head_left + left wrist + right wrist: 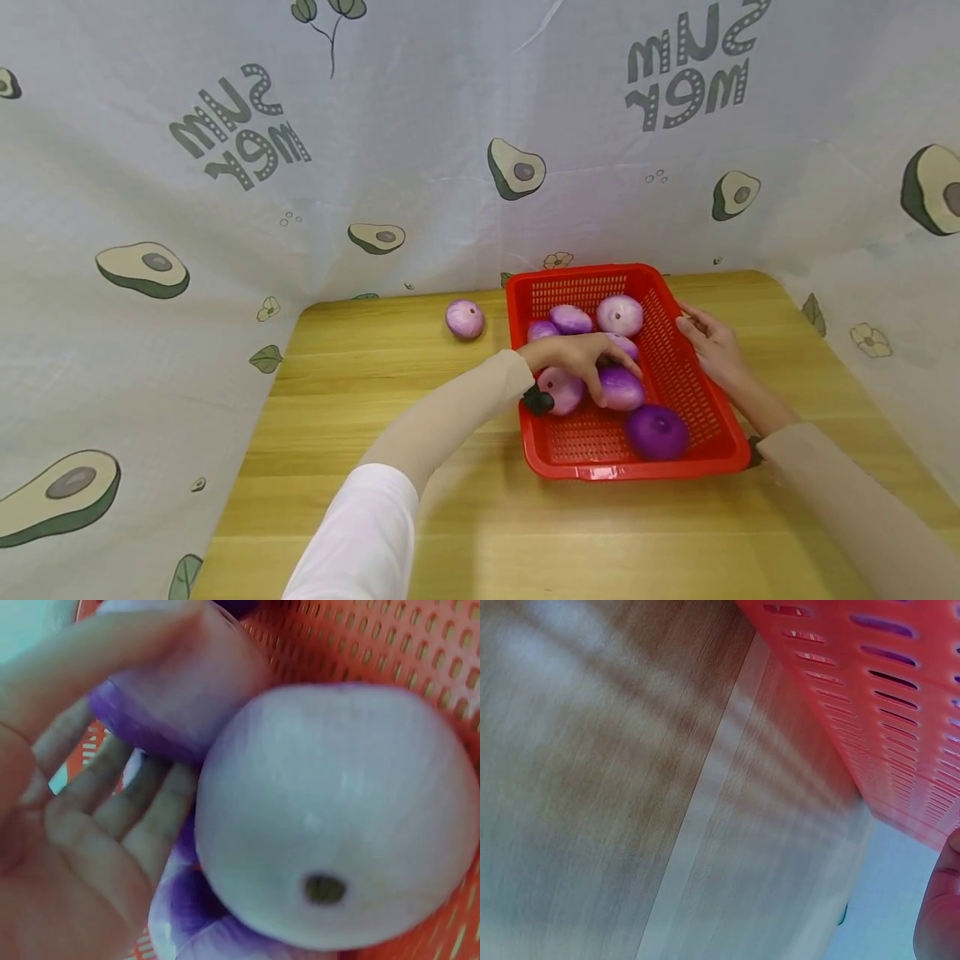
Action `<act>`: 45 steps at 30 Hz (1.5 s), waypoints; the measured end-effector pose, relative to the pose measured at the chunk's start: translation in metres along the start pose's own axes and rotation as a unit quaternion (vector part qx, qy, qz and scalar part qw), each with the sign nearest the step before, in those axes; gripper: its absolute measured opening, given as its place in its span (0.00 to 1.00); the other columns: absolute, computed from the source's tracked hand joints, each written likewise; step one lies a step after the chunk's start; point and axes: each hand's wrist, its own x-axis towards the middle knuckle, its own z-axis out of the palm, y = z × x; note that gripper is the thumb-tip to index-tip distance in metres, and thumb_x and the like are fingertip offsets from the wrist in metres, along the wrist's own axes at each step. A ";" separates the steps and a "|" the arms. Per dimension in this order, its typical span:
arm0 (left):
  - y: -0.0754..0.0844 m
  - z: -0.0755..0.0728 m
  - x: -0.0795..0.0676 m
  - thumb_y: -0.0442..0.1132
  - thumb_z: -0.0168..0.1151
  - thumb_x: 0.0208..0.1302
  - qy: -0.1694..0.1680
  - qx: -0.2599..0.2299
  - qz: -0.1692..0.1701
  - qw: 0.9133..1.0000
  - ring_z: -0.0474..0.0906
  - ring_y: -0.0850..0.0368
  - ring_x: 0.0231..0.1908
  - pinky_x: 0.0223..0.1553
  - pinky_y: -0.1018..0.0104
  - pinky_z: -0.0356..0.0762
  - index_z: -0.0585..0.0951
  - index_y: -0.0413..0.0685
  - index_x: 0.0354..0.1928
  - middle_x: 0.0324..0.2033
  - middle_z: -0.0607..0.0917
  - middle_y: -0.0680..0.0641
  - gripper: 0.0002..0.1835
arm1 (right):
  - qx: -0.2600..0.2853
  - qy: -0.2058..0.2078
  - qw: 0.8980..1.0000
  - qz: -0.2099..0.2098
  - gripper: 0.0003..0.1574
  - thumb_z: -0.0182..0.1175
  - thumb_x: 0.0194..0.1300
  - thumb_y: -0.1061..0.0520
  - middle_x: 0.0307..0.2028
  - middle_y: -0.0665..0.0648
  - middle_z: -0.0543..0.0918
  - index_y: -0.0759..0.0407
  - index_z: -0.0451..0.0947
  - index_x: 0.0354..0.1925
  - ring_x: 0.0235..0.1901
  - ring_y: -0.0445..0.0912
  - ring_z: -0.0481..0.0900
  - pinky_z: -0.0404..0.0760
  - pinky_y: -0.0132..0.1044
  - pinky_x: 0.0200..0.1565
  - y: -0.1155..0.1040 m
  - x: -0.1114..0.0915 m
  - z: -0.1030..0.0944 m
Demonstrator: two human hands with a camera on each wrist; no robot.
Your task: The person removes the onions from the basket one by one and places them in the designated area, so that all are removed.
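A red plastic basket [592,472] stands on the table with several purple onions inside. Over its middle, my left hand [581,354] has thumb and fingers around a purple-and-white onion [622,390]. In the left wrist view the thumb lies across the top of that onion [187,705], fingers on its lower side. A paler onion [337,810] with a dark round spot sits right beside the fingers. My right hand [712,343] grips the basket's right rim. The right wrist view shows only part of this hand [939,907], next to the slotted basket wall [900,727].
One onion [465,319] lies outside the basket on the wooden table [337,433], to its back left. A dark purple onion [657,433] is in the basket's near right part. A white cloth [420,125] printed with avocados hangs behind the table.
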 end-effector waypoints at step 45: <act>-0.043 -0.084 -0.156 0.28 0.75 0.54 0.352 -0.239 -0.045 0.904 0.72 0.51 0.63 0.61 0.62 0.73 0.75 0.49 0.68 0.64 0.76 0.48 0.37 | -0.029 0.022 0.999 0.003 0.36 0.50 0.78 0.52 0.36 0.37 0.77 0.67 0.56 0.74 0.33 0.30 0.77 0.80 0.22 0.33 0.002 0.006 0.004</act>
